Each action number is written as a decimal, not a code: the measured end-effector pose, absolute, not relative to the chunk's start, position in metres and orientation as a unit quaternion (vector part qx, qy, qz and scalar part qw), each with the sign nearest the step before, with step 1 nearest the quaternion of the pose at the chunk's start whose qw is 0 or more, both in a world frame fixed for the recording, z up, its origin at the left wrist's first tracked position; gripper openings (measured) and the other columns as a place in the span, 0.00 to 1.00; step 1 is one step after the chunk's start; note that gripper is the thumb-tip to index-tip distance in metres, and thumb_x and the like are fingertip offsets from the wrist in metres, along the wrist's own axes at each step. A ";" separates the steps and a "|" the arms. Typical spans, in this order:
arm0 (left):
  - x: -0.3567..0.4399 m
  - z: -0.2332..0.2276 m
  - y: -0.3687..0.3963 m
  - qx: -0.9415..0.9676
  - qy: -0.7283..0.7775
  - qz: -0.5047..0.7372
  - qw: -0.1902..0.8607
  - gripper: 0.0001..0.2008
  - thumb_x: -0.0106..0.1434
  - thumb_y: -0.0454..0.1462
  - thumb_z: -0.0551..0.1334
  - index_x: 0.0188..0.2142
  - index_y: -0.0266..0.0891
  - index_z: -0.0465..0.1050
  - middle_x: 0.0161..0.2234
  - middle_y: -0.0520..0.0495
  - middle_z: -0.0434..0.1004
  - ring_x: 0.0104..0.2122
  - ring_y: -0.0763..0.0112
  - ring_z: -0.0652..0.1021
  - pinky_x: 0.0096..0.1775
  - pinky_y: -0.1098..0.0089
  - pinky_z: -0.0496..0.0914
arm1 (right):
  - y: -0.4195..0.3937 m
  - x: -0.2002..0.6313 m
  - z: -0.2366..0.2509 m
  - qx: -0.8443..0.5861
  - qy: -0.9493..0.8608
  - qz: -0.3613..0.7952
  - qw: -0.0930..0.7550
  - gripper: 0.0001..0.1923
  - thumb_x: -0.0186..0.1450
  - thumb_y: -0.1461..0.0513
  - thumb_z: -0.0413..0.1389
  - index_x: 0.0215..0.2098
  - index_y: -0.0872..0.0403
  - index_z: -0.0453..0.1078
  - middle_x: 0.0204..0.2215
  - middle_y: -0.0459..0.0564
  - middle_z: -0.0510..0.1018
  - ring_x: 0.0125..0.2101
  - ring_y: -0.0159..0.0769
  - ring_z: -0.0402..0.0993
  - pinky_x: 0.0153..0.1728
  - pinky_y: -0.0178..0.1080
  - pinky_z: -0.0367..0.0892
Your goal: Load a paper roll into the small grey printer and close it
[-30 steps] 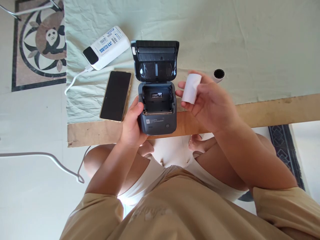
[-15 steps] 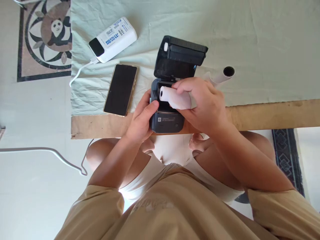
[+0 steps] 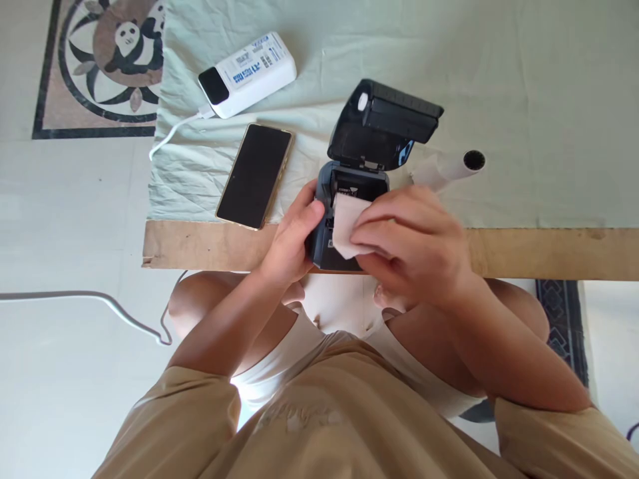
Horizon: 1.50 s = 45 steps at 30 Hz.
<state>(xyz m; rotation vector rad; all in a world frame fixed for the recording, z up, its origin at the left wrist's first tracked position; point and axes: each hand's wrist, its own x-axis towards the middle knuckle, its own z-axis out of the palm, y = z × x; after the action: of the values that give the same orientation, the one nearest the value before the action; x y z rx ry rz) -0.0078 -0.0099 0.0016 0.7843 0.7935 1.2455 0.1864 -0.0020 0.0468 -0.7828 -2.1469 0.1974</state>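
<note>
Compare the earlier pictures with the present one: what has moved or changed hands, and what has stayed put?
The right hand carried the paper roll from beside the printer down over its open compartment, where it still grips it. The left hand stays on the printer's left side, and the printer now sits turned. The phone, power bank and spare roll kept their places on the cloth.

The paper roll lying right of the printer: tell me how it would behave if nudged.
The paper roll is a bare cylinder lying on its side, so it would probably roll. Its hollow core suggests it is light. The wrinkled cloth might slow it.
</note>
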 end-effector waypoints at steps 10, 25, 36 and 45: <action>-0.011 0.002 -0.011 0.393 0.380 0.526 0.651 0.45 0.57 0.46 0.83 0.69 0.53 0.66 0.50 0.48 0.86 0.43 0.56 0.88 0.41 0.65 0.79 | 0.003 0.193 0.043 -0.317 -0.860 0.199 0.348 0.11 0.71 0.52 0.67 0.50 0.43 0.80 0.52 0.50 0.83 0.56 0.48 0.78 0.53 0.52 0.74; -0.011 0.002 -0.011 0.369 0.376 0.552 0.647 0.39 0.59 0.51 0.80 0.67 0.52 0.73 0.58 0.46 0.85 0.60 0.49 0.85 0.49 0.62 0.83 | 0.021 0.207 0.025 -0.364 -0.765 0.324 0.421 0.06 0.70 0.58 0.67 0.45 0.47 0.79 0.62 0.51 0.74 0.34 0.28 0.70 0.33 0.37 0.77; -0.007 0.007 -0.015 0.360 0.391 0.547 0.647 0.23 0.64 0.53 0.77 0.53 0.48 0.81 0.41 0.46 0.84 0.47 0.49 0.89 0.36 0.63 0.81 | 0.027 0.203 -0.007 -0.328 -0.743 0.443 0.381 0.35 0.74 0.51 0.60 0.74 0.41 0.54 0.56 0.51 0.79 0.50 0.42 0.81 0.45 0.44 0.83; -0.004 0.014 -0.015 0.355 0.424 0.538 0.637 0.26 0.62 0.56 0.78 0.52 0.47 0.80 0.49 0.44 0.87 0.65 0.40 0.82 0.53 0.55 0.84 | 0.028 0.201 -0.008 -0.362 -0.755 0.403 0.369 0.36 0.71 0.51 0.60 0.74 0.43 0.55 0.56 0.50 0.80 0.50 0.43 0.80 0.46 0.45 0.82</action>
<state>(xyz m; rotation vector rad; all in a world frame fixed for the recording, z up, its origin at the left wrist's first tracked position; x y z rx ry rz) -0.0040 -0.0149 0.0137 0.8099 0.9689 1.2283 0.2010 0.0284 -0.0076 -0.9295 -1.9389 1.0359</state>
